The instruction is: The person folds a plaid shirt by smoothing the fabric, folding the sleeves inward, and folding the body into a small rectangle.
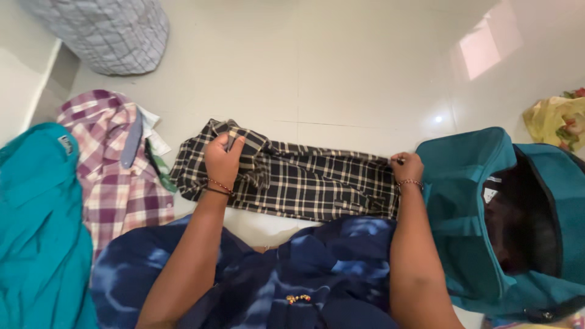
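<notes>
Black checked shirt [292,180] stretched on floor between both hands, each gripping end

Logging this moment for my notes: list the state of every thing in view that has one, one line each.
Black-and-cream checked cotton shirt: folded into a long strip, flat on the floor.
Left hand: closed on the shirt's collar end.
Right hand: pinching the shirt's other end.
Teal fabric duffel bag: unzipped, open.
Pink-and-white checked shirt: laid loose, unfolded.
Teal cloth garment: crumpled.

Soft matt checked cloth shirt [292,180] on glossy smooth floor tiles [341,67], beside matt fabric bag [463,183]
</notes>
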